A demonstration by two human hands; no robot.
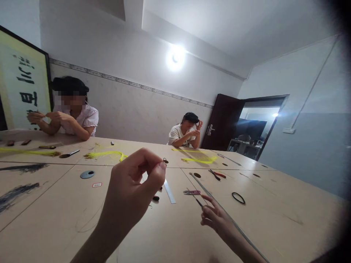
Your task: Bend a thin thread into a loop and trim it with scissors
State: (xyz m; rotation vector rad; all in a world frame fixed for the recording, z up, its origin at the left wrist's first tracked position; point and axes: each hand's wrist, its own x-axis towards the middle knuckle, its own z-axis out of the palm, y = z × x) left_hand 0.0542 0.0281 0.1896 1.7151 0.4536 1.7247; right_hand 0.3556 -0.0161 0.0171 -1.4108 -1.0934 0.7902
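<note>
My left hand (138, 186) is raised in the middle of the view, thumb and index finger pinched on a small dark loop (165, 160). Lower on the right, my right hand (216, 217) holds a thin pointed tool (199, 202) between its fingers, with the tip pointing up and left. Pink-handled thread snips (192, 192) lie on the table just beyond that hand. A metal ruler (170, 191) lies between my hands. Black-handled tools are partly hidden behind my left hand.
Across the table (148, 237) sit two people. Yellow strands (106, 155) and dark strands (19, 193) lie at the left. Red and black pliers (216, 175), a black ring (238, 198) and long grey strands (227, 213) are at the right.
</note>
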